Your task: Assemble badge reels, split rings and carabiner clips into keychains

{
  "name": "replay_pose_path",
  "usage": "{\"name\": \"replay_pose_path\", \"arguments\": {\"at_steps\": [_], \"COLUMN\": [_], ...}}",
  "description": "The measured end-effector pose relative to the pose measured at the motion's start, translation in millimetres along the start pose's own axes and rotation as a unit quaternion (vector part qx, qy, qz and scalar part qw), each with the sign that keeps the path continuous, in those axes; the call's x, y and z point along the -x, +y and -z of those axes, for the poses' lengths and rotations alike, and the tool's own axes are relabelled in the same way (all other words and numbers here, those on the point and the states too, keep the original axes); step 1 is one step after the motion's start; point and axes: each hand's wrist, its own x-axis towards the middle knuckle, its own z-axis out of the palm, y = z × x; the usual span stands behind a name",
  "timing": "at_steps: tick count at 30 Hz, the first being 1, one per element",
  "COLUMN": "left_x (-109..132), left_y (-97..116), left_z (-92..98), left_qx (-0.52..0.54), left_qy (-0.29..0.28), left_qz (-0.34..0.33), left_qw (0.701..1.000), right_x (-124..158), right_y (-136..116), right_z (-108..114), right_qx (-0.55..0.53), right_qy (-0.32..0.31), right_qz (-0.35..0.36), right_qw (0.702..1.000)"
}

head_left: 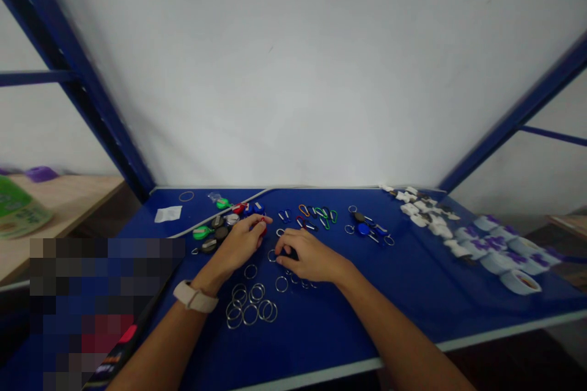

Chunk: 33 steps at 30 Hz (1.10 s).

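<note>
Our left hand (241, 243) pinches a red plastic reel (262, 226); our right hand (305, 256) curls down, its hold hidden; steel split rings (250, 308) lie spread within reach on the blue table (413, 299).

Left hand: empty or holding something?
Holding: the left hand grips a red item at its fingertips; exactly what it is, I cannot tell.

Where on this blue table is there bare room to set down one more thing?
The widest free tabletop patch lies between the right hand and the white purple-printed rolls. Split rings and badge reels crowd around the left hand.
</note>
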Motion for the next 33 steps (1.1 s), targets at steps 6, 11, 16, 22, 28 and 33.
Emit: {"name": "replay_pose_path", "arguments": {"at_steps": [6,11,16,22,28,33], "left_x": [0.8,5.1,6.4,10.4,15.6,16.0], "left_y": [-1.1,4.4,6.3,16.0,23.8,24.9], "left_z": [2.0,1.5,1.6,-0.2,-0.6,0.3], "left_qx": [-0.02,-0.027,-0.041,-0.013,0.009,0.035], "left_qy": [-0.005,-0.032,-0.055,-0.103,-0.144,-0.122], "left_qz": [-0.026,-0.036,-0.05,-0.039,-0.044,-0.075], "left_qw": [0.999,0.998,0.996,0.994,0.989,0.989], "right_x": [-1.8,-0.2,0.8,-2.6,-4.2,-7.8], "right_y": [-5.1,-4.8,2.1,3.3,5.8,6.7], "right_z": [-4.7,-2.6,5.6,7.4,0.3,1.7], "right_qx": [-0.002,0.001,-0.052,-0.173,-0.241,-0.336], "right_qy": [-0.023,-0.011,0.075,0.114,0.113,0.121], "right_qz": [0.02,0.013,-0.01,-0.095,-0.113,-0.104], "right_qw": [1.0,1.0,0.996,0.974,0.957,0.928]}}
